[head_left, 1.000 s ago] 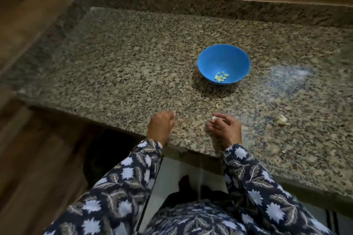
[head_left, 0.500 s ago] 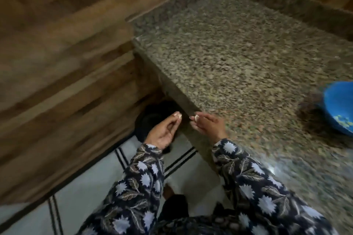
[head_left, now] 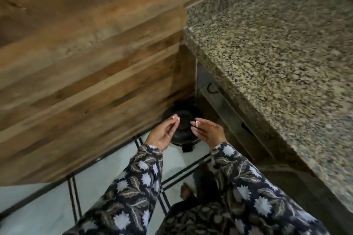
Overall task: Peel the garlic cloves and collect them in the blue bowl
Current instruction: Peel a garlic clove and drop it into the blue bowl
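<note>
Judging progress: mid-task. The bowl is out of view, so the number of peeled cloves cannot be read. Both hands are off the counter and above a floor bin, which I take as skin disposal between cloves.
Left to do: drop the waste, carry the clove to the bowl, and peel whatever garlic remains (none visible here).
Wall (head_left: 86,53): wood planks, far left.
Left hand (head_left: 162,133): fingers curled, with thumb and fingertips pinching a small pale scrap (head_left: 176,118) at their very tips. The scrap sits over the near left side of the bin.
Bin (head_left: 183,129): dark and round, on the tiled floor in the corner. It is below and between the two hands.
Right hand (head_left: 209,131): fingers fairly straight. Thumb and forefinger nip a pale, pointed piece (head_left: 197,124) that sticks out past the fingertips over the bin's right side.
Clove or skin: the piece is probably the clove and the scrap probably skin, but blur prevents certainty.
Gap: scrap and piece are near each other, not touching.
Counter (head_left: 277,53): granite, on the right, above hand level, with drawer fronts beneath it.
Bowl: not visible; presumably farther right on the counter.
</note>
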Motion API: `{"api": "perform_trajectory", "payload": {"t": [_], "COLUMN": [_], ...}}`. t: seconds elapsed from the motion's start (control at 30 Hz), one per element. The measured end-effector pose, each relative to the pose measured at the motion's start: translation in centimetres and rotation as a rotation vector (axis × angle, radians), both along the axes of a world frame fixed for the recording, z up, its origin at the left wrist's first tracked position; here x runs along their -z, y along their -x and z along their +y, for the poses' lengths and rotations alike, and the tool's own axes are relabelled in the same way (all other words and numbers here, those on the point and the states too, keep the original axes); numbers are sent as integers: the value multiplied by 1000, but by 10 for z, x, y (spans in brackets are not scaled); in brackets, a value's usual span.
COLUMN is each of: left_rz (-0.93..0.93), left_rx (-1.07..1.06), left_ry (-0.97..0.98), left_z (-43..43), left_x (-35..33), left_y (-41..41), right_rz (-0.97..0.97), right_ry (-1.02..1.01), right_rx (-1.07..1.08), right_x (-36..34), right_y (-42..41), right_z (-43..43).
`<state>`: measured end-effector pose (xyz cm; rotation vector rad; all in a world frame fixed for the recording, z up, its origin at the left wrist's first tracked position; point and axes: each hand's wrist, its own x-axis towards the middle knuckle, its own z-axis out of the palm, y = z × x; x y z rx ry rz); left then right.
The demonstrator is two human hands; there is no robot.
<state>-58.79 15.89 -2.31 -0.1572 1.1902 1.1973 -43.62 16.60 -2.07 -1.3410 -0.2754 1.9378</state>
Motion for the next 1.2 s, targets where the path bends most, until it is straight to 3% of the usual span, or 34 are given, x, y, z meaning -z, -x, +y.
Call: {"api": "perform_trajectory", "payload": {"t": [0.23,0.37,0.53,0.7,0.8,0.87,1.03,1.13,1.2], "left_rz": [-45,-72,-61,16,226,310,814,884,906], "left_rx": [-2,9,-66,43,64,12,290,436,423], "left_ry": [14,87,253,301,431,410,520,416,369], "left_z": [30,40,51,84,103,110,116,118,117], "left_x": [13,48,164,300,344,361,372,361,357], "left_y": [24,35,41,43,43,45,42,36,36], "right_rz": [28,-129,-145,-197,-407,-491,-576,-570,-538], "right_ry": [64,141,285,255,236,178,196,195,113], "right_rx": [27,-58,-119,-199,-376,-443,-296,-284,-301], "right_x": [22,62,168,286,335,355,369,364,360], "right_y": [14,26,44,73,82,87,90,90,91], "right_z": [33,45,73,118,141,149,157,158,158]}}
